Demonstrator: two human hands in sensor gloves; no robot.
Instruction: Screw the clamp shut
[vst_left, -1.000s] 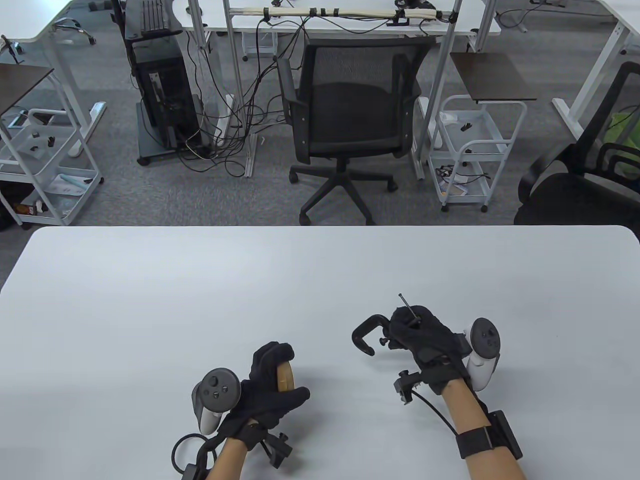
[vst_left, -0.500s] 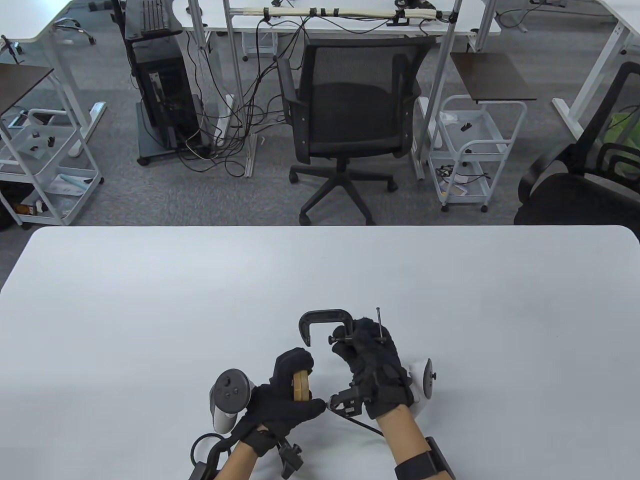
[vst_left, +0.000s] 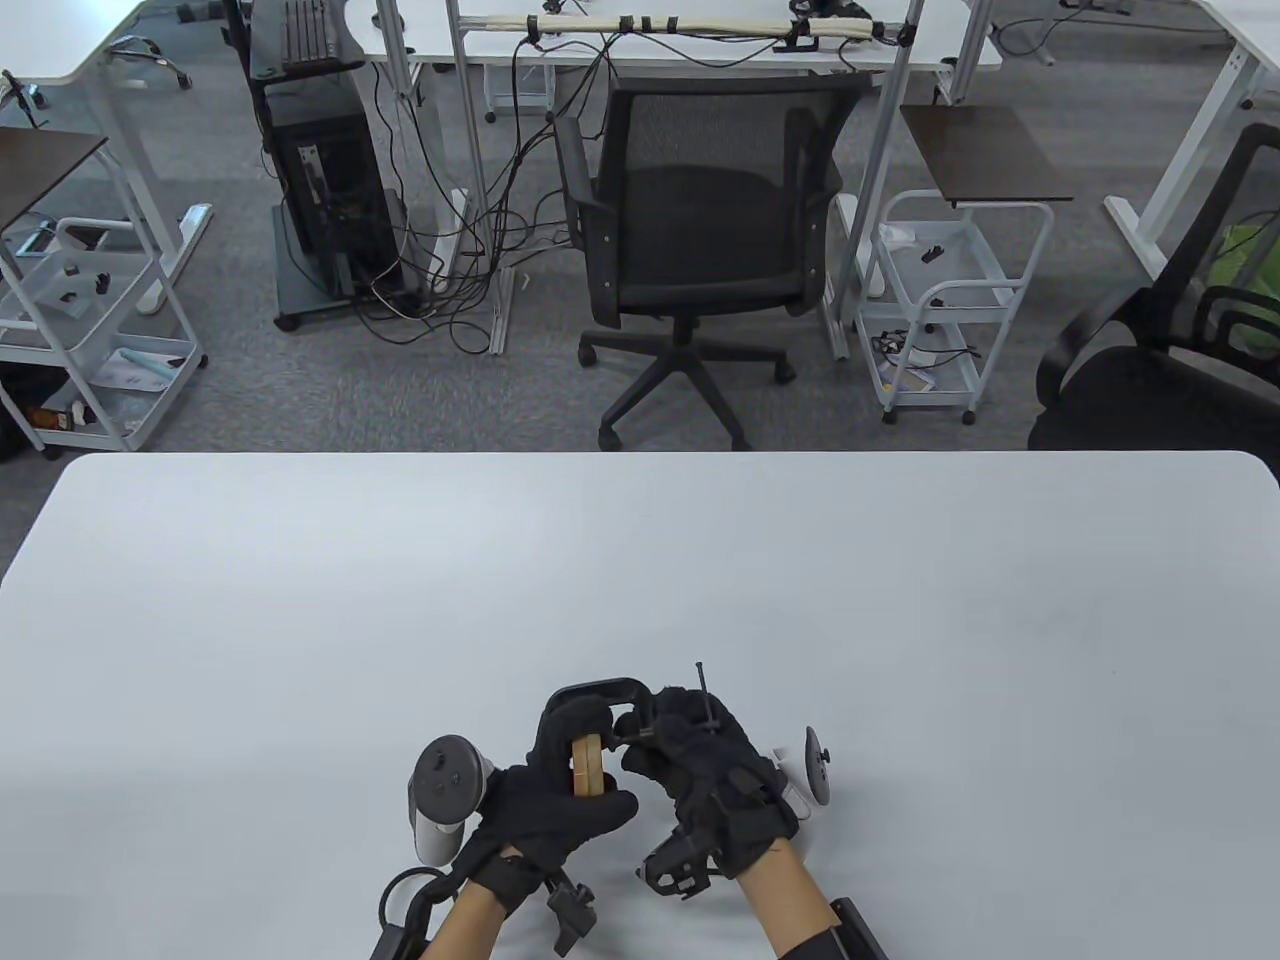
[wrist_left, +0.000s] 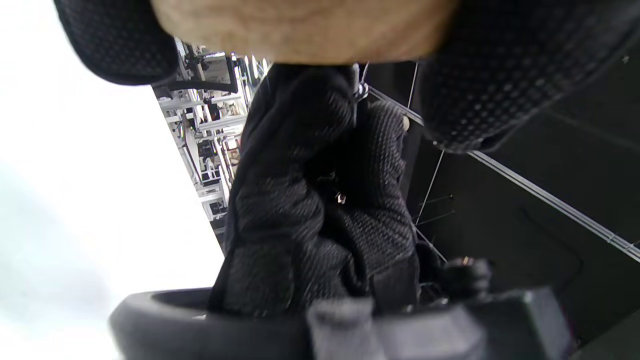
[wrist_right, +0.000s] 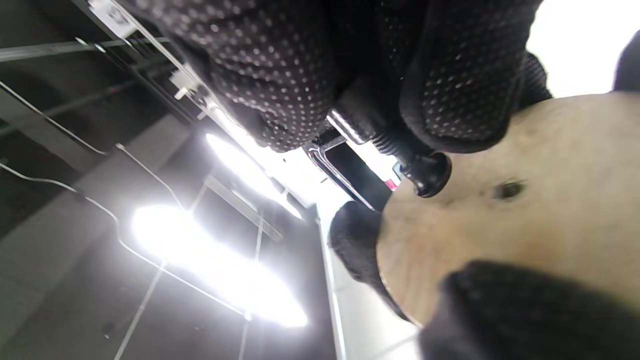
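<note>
Table view shows the right hand (vst_left: 715, 785) wrapped around the screw end of the black C-clamp (vst_left: 600, 692), its thin crossbar handle (vst_left: 706, 700) sticking up past the knuckles, while the left hand (vst_left: 555, 795) grips a round wooden disc (vst_left: 588, 765) on edge. Half a second ago the two hands were apart, the clamp held clear above and to the right of the disc; now the clamp's frame arches over the top of the disc and the hands meet low on the desk (vst_left: 640, 560), close to the person. I judge that the piece is now seated in the clamp's mouth, so turning the screw down is what remains. Right wrist view gives what the overhead camera cannot: the screw's round pad (wrist_right: 426, 175) stands just beside the flat face of the disc (wrist_right: 540, 210), seemingly at the point of touching, though I cannot tell whether it presses yet; threads show behind it, under the dotted fingers (wrist_right: 460, 75) that clasp the screw. Left wrist view is mostly blocked by gloves, with the disc's edge (wrist_left: 300, 27) blurred along the top between the left fingers (wrist_left: 120, 40) and the right hand (wrist_left: 310, 200) filling the middle; it adds nothing about the gap. Beyond the desk, an office chair (vst_left: 700, 220) and white carts (vst_left: 950, 290) stand on the grey floor.
</note>
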